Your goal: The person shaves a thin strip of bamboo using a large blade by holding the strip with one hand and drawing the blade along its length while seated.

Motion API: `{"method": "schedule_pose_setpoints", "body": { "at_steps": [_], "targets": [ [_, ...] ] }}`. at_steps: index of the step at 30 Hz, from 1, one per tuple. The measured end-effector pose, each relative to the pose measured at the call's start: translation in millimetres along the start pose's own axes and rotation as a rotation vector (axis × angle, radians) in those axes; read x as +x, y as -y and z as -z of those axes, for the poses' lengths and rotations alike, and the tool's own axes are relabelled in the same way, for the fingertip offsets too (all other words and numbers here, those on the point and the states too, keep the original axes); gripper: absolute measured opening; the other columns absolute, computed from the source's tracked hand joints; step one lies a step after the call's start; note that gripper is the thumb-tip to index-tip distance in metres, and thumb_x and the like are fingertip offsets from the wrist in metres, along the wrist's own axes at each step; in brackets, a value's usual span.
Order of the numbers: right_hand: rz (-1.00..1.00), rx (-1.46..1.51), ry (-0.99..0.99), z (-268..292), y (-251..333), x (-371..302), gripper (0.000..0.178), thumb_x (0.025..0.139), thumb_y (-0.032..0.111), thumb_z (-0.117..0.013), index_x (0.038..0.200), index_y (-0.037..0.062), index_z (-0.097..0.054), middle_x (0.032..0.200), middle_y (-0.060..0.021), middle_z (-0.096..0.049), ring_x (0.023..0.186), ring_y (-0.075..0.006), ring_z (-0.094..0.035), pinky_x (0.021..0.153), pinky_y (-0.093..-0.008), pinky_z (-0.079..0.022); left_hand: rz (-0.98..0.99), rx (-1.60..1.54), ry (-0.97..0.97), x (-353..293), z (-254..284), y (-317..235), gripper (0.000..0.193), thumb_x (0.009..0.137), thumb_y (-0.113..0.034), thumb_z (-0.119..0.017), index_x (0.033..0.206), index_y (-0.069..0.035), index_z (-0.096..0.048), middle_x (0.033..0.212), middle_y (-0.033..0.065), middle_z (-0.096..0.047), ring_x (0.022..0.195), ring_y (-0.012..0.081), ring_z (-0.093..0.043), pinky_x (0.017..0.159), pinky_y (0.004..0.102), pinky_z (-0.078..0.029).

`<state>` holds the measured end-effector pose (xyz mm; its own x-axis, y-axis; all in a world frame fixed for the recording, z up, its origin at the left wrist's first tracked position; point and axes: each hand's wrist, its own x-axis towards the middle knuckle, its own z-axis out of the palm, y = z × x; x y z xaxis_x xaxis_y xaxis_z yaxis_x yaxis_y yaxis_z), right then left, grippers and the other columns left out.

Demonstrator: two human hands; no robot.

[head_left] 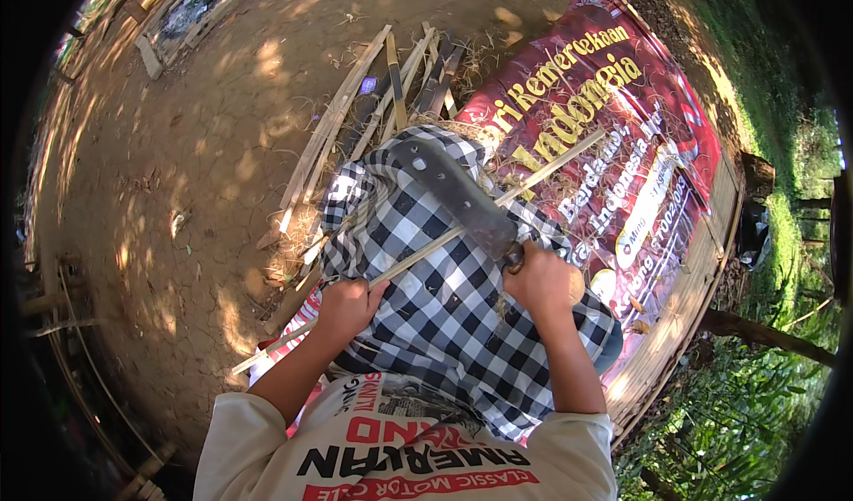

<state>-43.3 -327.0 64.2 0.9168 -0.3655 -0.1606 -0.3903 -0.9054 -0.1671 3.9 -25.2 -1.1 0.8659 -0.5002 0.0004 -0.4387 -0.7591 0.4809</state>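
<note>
Left hand (348, 308) fingers wrapped round bamboo strip (498, 201) over checkered cloth (435, 306); right hand (542, 281) fingers gripping machete (462, 201), blade resting on strip.

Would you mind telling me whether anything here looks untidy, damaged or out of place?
Nothing looks damaged. The left hand grips a thin bamboo strip and the right hand a broad blade over a checked cloth. Loose slats and fibrous shavings lie scattered unevenly on the dirt beyond.

head view | worn on person's head | faces steeply down | close over lap | 1 view only
</note>
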Motion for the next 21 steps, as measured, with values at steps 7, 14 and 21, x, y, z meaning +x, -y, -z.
{"method": "schedule_pose_setpoints", "body": {
  "at_steps": [7,14,21],
  "targets": [
    [-0.100,-0.057,-0.041,14.7,-45.4,25.4,0.019,0.069,0.022,-0.065,0.077,0.0050,-0.063,0.071,-0.0175,-0.066,0.068,-0.0364,-0.066,0.064,-0.0454,-0.053,0.023,0.004,0.060,2.3,7.8,-2.1,0.051,0.091,-0.039,-0.059,0.056,-0.001,-0.058,0.051,0.0199,-0.055,0.047,0.0372,-0.058,0.046,0.0440,-0.047],
    [-0.076,-0.014,-0.057,7.6,-20.1,8.9,0.019,0.068,0.020,-0.064,0.078,0.0036,-0.063,0.068,-0.0219,-0.064,0.065,-0.0404,-0.065,0.062,-0.0478,-0.053,0.007,-0.072,0.041,4.8,2.3,2.9,0.050,0.091,-0.037,-0.059,0.056,-0.001,-0.057,0.053,0.0203,-0.056,0.049,0.0375,-0.059,0.048,0.0438,-0.048],
    [-0.055,-0.045,-0.112,14.3,-51.6,18.8,0.018,0.069,0.021,-0.066,0.077,0.0052,-0.063,0.070,-0.0171,-0.067,0.065,-0.0344,-0.067,0.062,-0.0441,-0.054,0.028,-0.021,0.107,4.2,2.2,0.5,0.047,0.092,-0.035,-0.058,0.061,0.000,-0.059,0.057,0.0211,-0.059,0.051,0.0387,-0.060,0.050,0.0446,-0.048]
  ]
}}
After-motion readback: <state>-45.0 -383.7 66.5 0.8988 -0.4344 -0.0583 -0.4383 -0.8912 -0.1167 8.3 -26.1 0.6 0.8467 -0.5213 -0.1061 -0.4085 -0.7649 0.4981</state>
